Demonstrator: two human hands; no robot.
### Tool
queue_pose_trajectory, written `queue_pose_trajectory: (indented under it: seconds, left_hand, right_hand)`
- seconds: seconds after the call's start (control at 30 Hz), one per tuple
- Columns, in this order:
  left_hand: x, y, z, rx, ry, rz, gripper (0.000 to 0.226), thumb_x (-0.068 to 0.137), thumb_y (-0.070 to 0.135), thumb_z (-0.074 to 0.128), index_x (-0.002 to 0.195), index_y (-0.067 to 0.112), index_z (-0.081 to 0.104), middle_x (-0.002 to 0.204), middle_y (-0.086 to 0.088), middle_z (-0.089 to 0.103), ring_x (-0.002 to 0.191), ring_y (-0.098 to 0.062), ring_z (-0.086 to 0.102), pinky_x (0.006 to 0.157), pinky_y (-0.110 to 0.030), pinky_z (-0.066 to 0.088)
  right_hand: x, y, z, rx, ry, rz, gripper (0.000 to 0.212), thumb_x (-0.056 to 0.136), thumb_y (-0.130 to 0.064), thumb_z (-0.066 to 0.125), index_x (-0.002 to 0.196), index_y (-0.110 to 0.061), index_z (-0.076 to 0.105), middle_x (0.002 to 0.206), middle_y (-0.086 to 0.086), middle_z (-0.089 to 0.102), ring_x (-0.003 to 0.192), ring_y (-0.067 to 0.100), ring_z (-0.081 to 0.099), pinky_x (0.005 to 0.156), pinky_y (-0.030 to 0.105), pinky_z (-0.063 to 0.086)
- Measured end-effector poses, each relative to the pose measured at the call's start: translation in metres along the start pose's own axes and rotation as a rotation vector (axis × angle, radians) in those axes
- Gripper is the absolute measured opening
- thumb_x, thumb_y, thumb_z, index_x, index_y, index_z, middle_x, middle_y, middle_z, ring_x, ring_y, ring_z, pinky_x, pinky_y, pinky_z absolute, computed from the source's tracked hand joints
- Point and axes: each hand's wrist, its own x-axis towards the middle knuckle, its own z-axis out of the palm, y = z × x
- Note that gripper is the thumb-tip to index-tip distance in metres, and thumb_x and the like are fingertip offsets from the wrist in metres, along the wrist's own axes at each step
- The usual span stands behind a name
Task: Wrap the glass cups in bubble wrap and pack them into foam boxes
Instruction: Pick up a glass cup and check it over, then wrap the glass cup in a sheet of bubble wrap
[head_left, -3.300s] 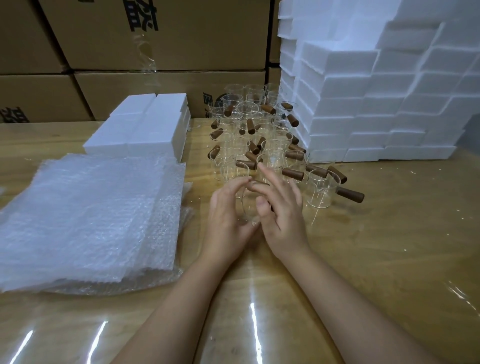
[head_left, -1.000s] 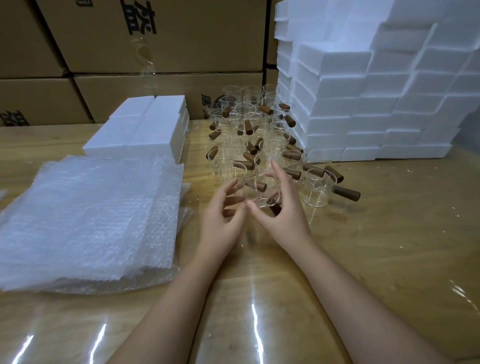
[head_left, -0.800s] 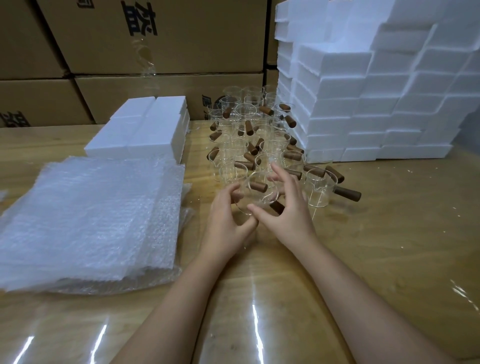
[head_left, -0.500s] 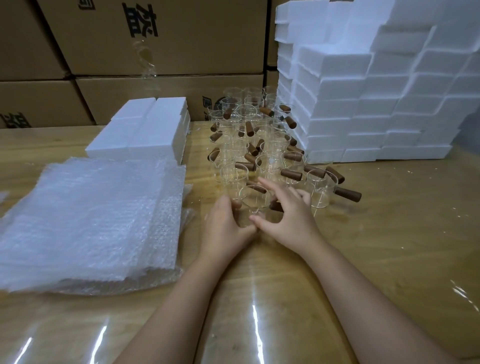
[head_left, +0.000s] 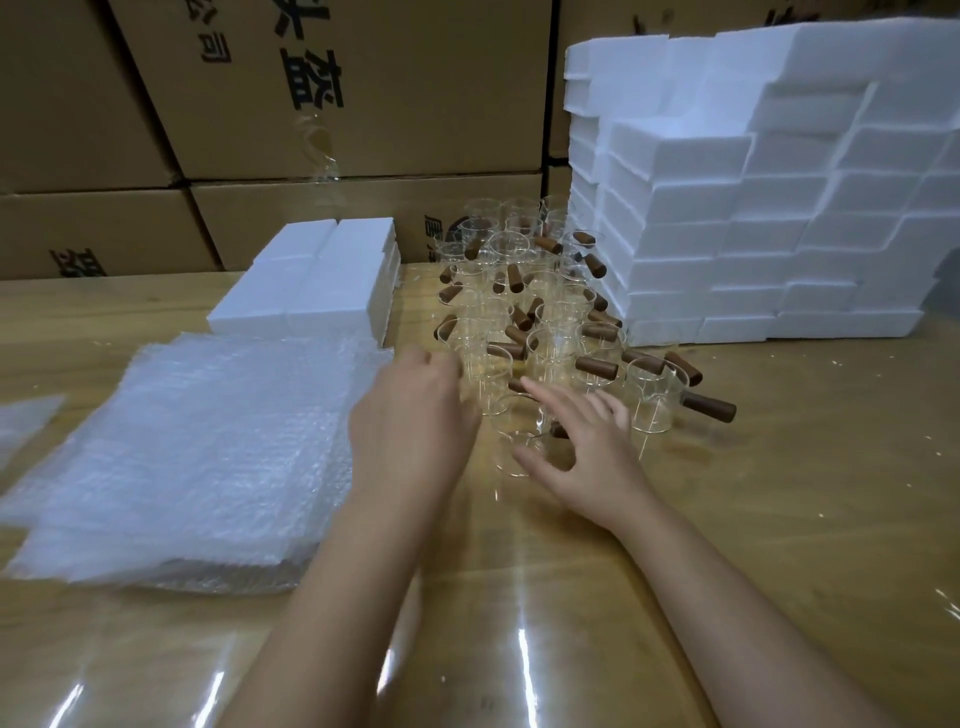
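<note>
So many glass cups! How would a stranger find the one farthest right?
Find the tall stack of white foam boxes on the right of the table. In front of its near left corner the crowd of glass cups ends; the outermost cup stands there, just right of the right hand. Its brown handle reaches farthest right, over bare table.

Head view, forward and down, close over table (head_left: 779, 519)

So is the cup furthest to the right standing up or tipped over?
Standing up. The glass cup sits on its base on the table, rim on top, its brown handle pointing sideways.
</note>
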Motion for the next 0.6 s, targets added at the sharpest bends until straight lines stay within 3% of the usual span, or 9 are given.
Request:
queue_pose_trajectory:
  seconds: [0.1,0.2,0.27,0.37,0.47,0.6]
  left_hand:
    - [0.024,-0.03,-0.034,0.167,-0.067,-0.167,0.027,0.087,0.03,0.058,0.111,0.018,0.06,0.112,-0.008,0.055,0.103,-0.032,0.054,0.069,-0.033,0.035]
    - [0.033,-0.065,-0.054,0.289,-0.21,-0.308,0.04,0.085,0.043,0.064,0.114,0.015,0.059,0.112,-0.009,0.05,0.1,-0.031,0.055,0.069,-0.034,0.037]
    - [0.033,-0.079,-0.058,0.283,-0.318,-0.338,0.043,0.081,0.048,0.068,0.108,0.017,0.058,0.105,-0.006,0.046,0.094,-0.027,0.055,0.07,-0.033,0.041]
    - [0.032,-0.088,-0.059,0.211,-0.433,-0.333,0.029,0.08,0.042,0.068,0.096,0.023,0.054,0.095,0.001,0.048,0.086,-0.021,0.058,0.077,-0.035,0.048]
    - [0.036,-0.09,-0.059,0.201,-0.417,-0.305,0.009,0.085,0.028,0.061,0.084,0.019,0.059,0.087,0.0,0.061,0.08,-0.021,0.059,0.078,-0.037,0.052]
    - [0.037,-0.095,-0.06,0.223,-0.293,-0.324,0.024,0.084,0.01,0.05,0.062,0.011,0.058,0.066,-0.007,0.059,0.065,-0.026,0.055,0.057,-0.029,0.039]
  right_hand:
    - [0.001,0.001,-0.002,0.082,0.042,0.063,0.066,0.08,-0.068,0.035,0.139,-0.038,0.041,0.132,-0.016,0.05,0.123,0.001,0.039,0.112,0.03,0.011]
    - [0.003,0.002,-0.002,0.086,0.004,0.115,0.066,0.078,-0.07,0.037,0.137,-0.04,0.041,0.133,-0.017,0.05,0.121,0.005,0.044,0.109,0.031,0.018]
    - [0.003,0.001,-0.001,0.07,-0.018,0.111,0.066,0.076,-0.072,0.039,0.135,-0.044,0.041,0.128,-0.025,0.046,0.115,-0.007,0.036,0.104,0.028,0.019]
    - [0.003,0.001,-0.002,0.057,-0.006,0.11,0.066,0.072,-0.073,0.039,0.132,-0.046,0.043,0.117,-0.032,0.044,0.103,-0.018,0.02,0.102,0.028,0.02]
    - [0.004,0.0,-0.004,0.054,0.002,0.136,0.066,0.07,-0.073,0.041,0.131,-0.048,0.043,0.103,-0.042,0.036,0.097,-0.017,0.017,0.1,0.032,0.025]
    - [0.004,-0.002,-0.004,0.061,0.001,0.131,0.063,0.071,-0.071,0.045,0.13,-0.049,0.042,0.101,-0.043,0.035,0.094,-0.023,0.018,0.099,0.035,0.026]
